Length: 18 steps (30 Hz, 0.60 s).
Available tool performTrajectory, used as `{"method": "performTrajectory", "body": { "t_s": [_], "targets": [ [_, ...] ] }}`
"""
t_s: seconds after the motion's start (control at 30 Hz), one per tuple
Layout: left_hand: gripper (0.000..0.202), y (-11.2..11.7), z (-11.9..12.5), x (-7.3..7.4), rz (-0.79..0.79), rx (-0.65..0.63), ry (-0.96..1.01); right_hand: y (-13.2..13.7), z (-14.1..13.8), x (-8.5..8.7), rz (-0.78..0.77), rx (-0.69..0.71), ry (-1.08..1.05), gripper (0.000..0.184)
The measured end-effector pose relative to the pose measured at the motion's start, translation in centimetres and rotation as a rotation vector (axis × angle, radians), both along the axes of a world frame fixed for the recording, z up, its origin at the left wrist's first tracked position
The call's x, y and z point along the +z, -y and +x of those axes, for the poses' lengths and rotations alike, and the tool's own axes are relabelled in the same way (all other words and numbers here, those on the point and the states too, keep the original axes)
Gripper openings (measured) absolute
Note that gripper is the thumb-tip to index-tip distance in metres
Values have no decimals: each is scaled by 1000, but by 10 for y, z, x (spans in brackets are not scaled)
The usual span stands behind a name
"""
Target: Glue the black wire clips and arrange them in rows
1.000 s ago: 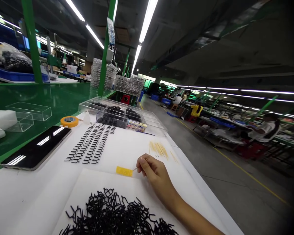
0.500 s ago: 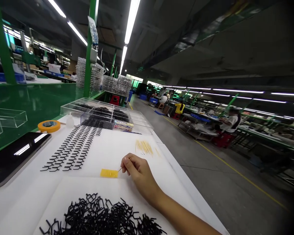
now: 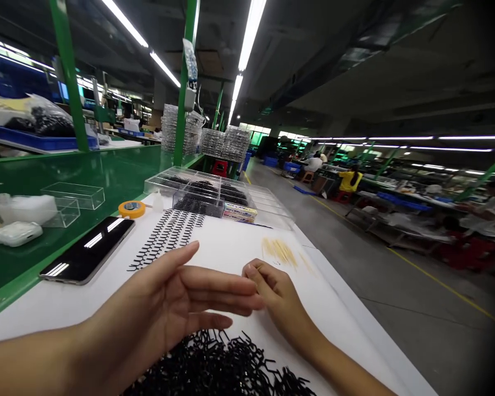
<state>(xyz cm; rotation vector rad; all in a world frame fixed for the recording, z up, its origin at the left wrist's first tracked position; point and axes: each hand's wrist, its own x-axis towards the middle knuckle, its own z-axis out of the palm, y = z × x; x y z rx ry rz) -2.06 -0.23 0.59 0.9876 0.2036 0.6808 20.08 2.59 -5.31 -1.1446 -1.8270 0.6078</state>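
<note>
Though tangled, black wire pieces [image 3: 218, 367]

Left hand [image 3: 165, 297]: forearm cut off by left and bottom edges. Right hand [image 3: 278, 294]: forearm cut off at bottom edge; anything between the fingertips [image 3: 249, 269] too small to tell. Pile of black wire pieces [image 3: 218, 368]: cut off at bottom edge, top partly behind left hand, single pieces hard to separate. Pale yellow sticks [image 3: 278, 252], right of center: too blurred to count. Box labels [image 3: 240, 212], upper middle: too small to read. Seated co-worker [image 3: 489, 214]: cut off at right edge. Far co-worker in yellow [image 3: 350, 180]: too small for detail.
</note>
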Motion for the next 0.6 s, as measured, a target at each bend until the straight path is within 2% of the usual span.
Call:
{"method": "performTrajectory", "body": {
  "t_s": [0.1, 0.3, 0.43, 0.53, 0.6],
  "targets": [
    [56, -5, 7, -3, -151, 10, 4, 0, 0, 1, 12, -6, 12, 34],
    [51, -10, 7, -13, -181, 73, -18, 1, -2, 4, 16, -17, 42, 35],
    [44, -5, 8, -9, -137, 91, -63, 2, -2, 4, 21, -23, 59, 34],
    [33, 6, 10, -1, -5, 137, -198, 2, -1, 3, 18, -19, 62, 35],
    [39, 14, 8, 3, 89, 145, -304, 1, -1, 2, 7, -9, 58, 35]
  ]
}}
